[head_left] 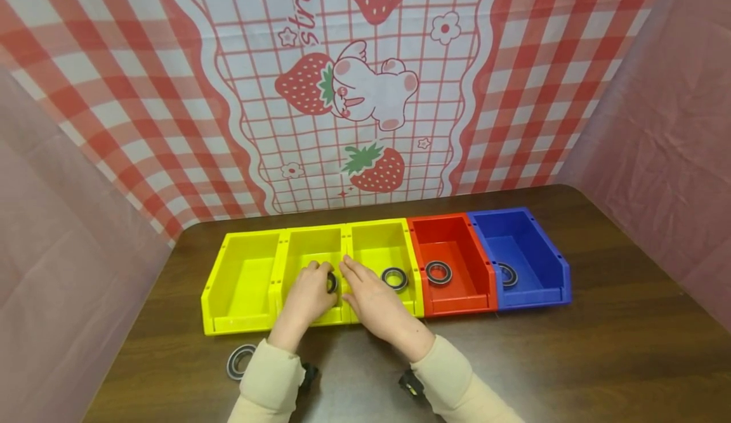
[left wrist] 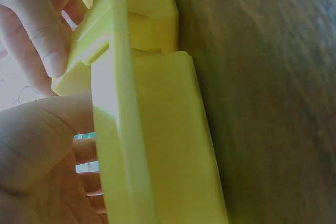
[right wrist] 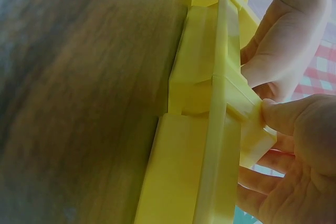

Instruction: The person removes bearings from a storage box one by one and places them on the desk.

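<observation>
My left hand (head_left: 308, 293) reaches into the second yellow bin (head_left: 280, 312) from the left. Its curled fingers and thumb pinch a ring-shaped ball bearing (head_left: 333, 282), partly hidden by the hand. My right hand (head_left: 374, 299) lies over the divider between the second and third yellow bins, fingers fairly straight. In the right wrist view, the right thumb (right wrist: 278, 115) touches the edge of the divider wall (right wrist: 252, 140). Another bearing (head_left: 395, 278) lies in the third yellow bin, just right of my right hand. Neither wrist view shows the pinched bearing.
A red bin (head_left: 457, 252) and a blue bin (head_left: 514, 245) continue the row rightward, holding one bearing (head_left: 438, 273) and another bearing (head_left: 507, 275). The leftmost yellow bin (head_left: 248, 283) stands beside my left hand. A loose bearing (head_left: 240, 362) lies on the wooden table (head_left: 354, 372) by my left sleeve.
</observation>
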Available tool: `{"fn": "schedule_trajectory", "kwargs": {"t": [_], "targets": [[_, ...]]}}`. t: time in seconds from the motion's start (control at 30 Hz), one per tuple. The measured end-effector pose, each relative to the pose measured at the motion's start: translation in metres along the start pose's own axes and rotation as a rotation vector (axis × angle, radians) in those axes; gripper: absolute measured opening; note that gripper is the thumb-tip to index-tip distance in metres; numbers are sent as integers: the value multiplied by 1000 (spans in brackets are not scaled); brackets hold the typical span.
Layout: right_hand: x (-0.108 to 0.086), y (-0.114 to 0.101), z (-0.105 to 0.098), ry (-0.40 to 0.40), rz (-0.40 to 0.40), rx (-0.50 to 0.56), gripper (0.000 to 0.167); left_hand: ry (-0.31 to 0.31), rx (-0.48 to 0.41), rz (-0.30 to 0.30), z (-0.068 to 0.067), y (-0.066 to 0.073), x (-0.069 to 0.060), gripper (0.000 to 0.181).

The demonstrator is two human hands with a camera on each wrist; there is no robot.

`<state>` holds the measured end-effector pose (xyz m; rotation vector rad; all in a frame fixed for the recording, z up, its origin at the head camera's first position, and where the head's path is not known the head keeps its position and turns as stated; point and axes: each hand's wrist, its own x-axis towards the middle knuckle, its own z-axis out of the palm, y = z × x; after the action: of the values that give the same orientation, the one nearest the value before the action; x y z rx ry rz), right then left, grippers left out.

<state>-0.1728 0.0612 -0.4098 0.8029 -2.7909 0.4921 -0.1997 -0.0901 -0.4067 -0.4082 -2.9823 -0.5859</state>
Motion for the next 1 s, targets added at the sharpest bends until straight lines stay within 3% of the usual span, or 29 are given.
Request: {"fn": "schedule_trajectory", "kwargs": {"t": [0.2, 1.0], "targets": [[0, 0, 0, -11, 6, 1, 55, 19, -19, -31, -5, 3, -3, 46], [1, 1, 1, -14, 15, 3, 56, 114, -23, -7, -16, 3, -16, 43]]}}
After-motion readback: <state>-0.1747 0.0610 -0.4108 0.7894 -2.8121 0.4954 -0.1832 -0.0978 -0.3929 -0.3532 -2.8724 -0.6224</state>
